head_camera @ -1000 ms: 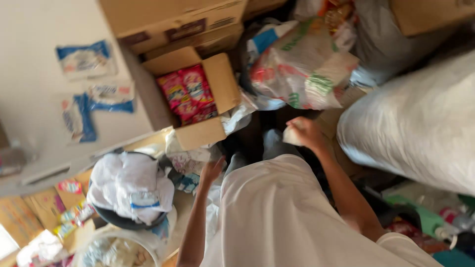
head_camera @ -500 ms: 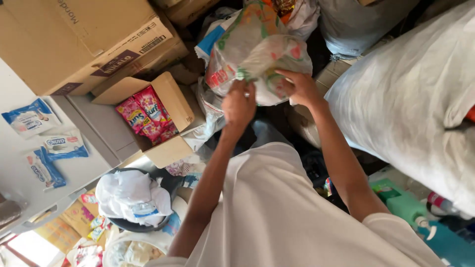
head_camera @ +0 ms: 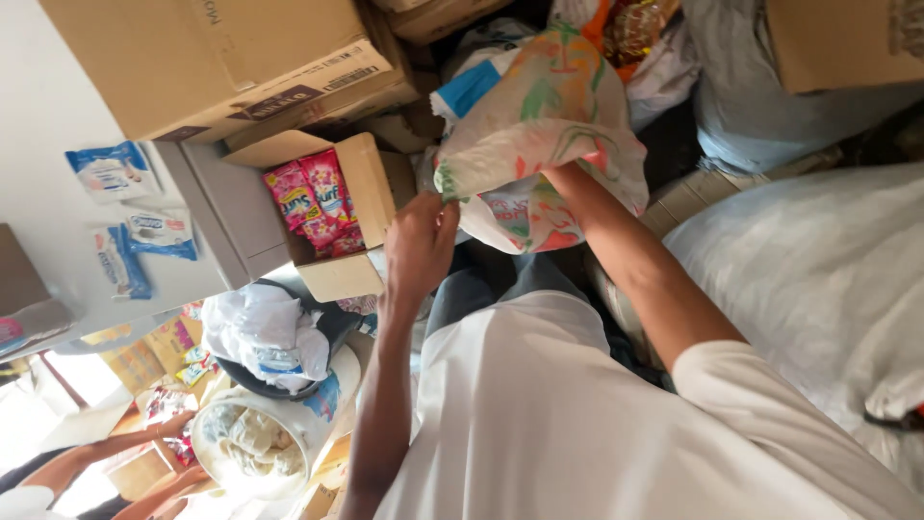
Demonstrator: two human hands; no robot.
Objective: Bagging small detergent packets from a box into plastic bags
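A white plastic bag (head_camera: 539, 125) printed in green, orange and red hangs in front of me, above my white shirt. My left hand (head_camera: 419, 241) pinches the bag's lower left edge and holds its mouth apart. My right forearm (head_camera: 626, 260) runs up into the bag's mouth. The right hand itself is hidden inside the bag, so its fingers cannot be seen.
An open cardboard box (head_camera: 371, 193) holds pink sachets (head_camera: 313, 197), with a big closed carton (head_camera: 221, 58) above it. Blue packets (head_camera: 130, 231) lie on a white surface at left. A dark basin of white bags (head_camera: 269, 332), a white bucket (head_camera: 255, 443), a large white sack (head_camera: 818, 289); another person's arm (head_camera: 115, 453) bottom left.
The bag has come closer and its mouth is now spread. My right hand has gone from gripping the outside to reaching inside it. My left hand has slid to the bag's edge.
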